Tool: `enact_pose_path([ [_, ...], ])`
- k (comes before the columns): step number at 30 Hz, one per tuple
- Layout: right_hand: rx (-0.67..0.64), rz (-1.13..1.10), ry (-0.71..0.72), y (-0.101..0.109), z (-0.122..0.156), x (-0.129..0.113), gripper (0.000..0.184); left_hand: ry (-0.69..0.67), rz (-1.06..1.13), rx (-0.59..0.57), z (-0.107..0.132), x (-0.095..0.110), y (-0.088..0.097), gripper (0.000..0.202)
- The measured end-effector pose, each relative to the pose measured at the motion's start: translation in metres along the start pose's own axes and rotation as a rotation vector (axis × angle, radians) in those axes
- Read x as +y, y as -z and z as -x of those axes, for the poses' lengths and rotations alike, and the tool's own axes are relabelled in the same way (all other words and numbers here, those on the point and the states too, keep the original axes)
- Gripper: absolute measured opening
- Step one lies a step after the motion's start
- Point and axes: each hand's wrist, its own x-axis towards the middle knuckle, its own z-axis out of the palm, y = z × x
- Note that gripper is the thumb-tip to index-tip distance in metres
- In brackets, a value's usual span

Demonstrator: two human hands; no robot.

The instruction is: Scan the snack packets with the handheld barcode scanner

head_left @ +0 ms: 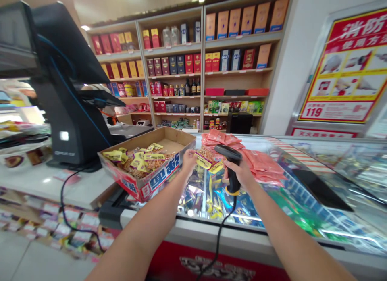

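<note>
My right hand [237, 170] is wrapped round the grip of a black barcode scanner [231, 154], whose cable runs down over the freezer's front. Pinched in my left hand [189, 159] is the edge of a snack packet [204, 160] with a yellow and purple label. A second yellow label [217, 167] shows close to my right fingers; whether they touch it I cannot tell. Left of my left hand stands an open cardboard box [169, 174] with several similar snack packets [142, 158] inside. Pink-red packets [261, 164] lie in a pile beyond the scanner.
Beneath my hands is a glass-topped freezer [187, 224] with colourful packs inside. A dark flat device [322, 188] rests on the glass at right. The till [72, 103] stands on the left counter [81, 190]. Shelves of boxes and bottles [202, 63] line the back wall.
</note>
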Motion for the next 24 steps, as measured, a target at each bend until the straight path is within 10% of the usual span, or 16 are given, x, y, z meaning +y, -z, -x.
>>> enact_pose_path([
  [15,-0.035,-0.081,0.023,0.0,0.0,-0.001,0.026,0.131,0.452,-0.239,0.014,0.012,-0.006,0.031],
  [24,-0.245,-0.129,-0.013,0.002,0.007,-0.001,0.023,0.449,0.484,-0.494,0.013,0.009,0.014,0.017],
])
